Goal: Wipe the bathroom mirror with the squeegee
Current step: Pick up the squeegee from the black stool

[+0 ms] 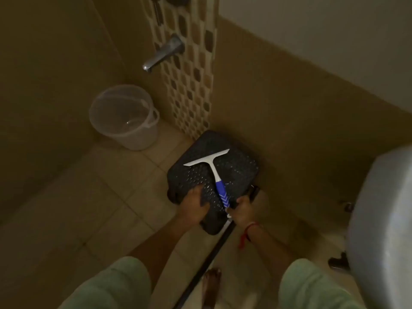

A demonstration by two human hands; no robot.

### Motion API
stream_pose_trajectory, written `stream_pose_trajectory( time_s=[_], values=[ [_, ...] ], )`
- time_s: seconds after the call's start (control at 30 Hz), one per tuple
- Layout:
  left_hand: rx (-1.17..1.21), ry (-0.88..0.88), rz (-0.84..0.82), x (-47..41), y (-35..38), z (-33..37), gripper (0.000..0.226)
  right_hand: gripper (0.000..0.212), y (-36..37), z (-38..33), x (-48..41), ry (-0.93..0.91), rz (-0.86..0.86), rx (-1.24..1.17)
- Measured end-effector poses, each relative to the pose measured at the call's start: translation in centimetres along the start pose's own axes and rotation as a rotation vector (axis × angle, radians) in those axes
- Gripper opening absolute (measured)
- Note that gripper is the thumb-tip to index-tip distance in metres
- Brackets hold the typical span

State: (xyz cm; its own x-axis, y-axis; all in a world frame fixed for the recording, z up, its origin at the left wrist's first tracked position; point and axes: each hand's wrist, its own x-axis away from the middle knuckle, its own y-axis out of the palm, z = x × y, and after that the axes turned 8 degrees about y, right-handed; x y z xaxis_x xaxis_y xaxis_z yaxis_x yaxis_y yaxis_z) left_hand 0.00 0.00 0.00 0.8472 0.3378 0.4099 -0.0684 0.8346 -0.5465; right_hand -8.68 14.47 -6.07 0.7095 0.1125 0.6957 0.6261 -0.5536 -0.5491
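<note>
A squeegee (214, 169) with a white blade and a blue-and-white handle lies on top of a dark perforated plastic stool (236, 166) in the floor corner. My left hand (194, 207) grips the stool's near left edge. My right hand (242, 208) holds the stool's near right edge, close to the end of the squeegee handle; whether the fingers also touch the handle is unclear. No mirror is in view.
A translucent bucket (124, 117) stands on the tiled floor at the left, under a metal wall tap (163, 53). A white fixture (383, 230) fills the right edge. A dark floor strip (205, 264) runs toward my bare foot (211, 284).
</note>
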Motion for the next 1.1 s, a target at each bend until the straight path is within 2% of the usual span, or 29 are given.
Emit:
stream_pose_trajectory(
  time_s=[0.1,0.3,0.47,0.67,0.77,0.83,0.97,1.1],
  values=[
    [0.001,0.015,0.008,-0.9,0.9,-0.6,0.063,0.044,1.0,-0.4,-0.9,-0.053,0.068,0.105],
    [0.024,0.023,0.025,-1.6,3.4,-1.5,0.060,0.047,2.5,-1.3,-2.5,-0.160,0.192,0.465],
    [0.020,0.008,0.052,-1.4,4.4,-2.4,0.061,0.042,3.6,-1.2,-3.2,-0.161,0.259,0.524],
    [-0.039,0.056,0.183,0.1,3.5,-2.1,0.058,0.033,2.9,-1.7,-1.2,-0.229,0.371,0.417],
    [-0.113,0.101,0.300,1.6,1.8,-0.5,0.056,0.033,1.4,-2.7,1.6,-0.264,0.358,0.317],
    [-0.183,0.157,0.365,3.1,0.2,1.3,0.051,0.032,-0.4,-3.8,4.4,-0.290,0.333,0.234],
    [-0.325,0.314,0.363,8.3,-2.2,5.7,0.048,0.030,-4.8,-5.6,12.0,-0.445,0.281,-0.023],
    [-0.371,0.463,0.474,13.7,-4.5,11.2,0.046,0.034,-10.9,-6.7,18.9,-0.555,0.282,-0.195]
  ],
)
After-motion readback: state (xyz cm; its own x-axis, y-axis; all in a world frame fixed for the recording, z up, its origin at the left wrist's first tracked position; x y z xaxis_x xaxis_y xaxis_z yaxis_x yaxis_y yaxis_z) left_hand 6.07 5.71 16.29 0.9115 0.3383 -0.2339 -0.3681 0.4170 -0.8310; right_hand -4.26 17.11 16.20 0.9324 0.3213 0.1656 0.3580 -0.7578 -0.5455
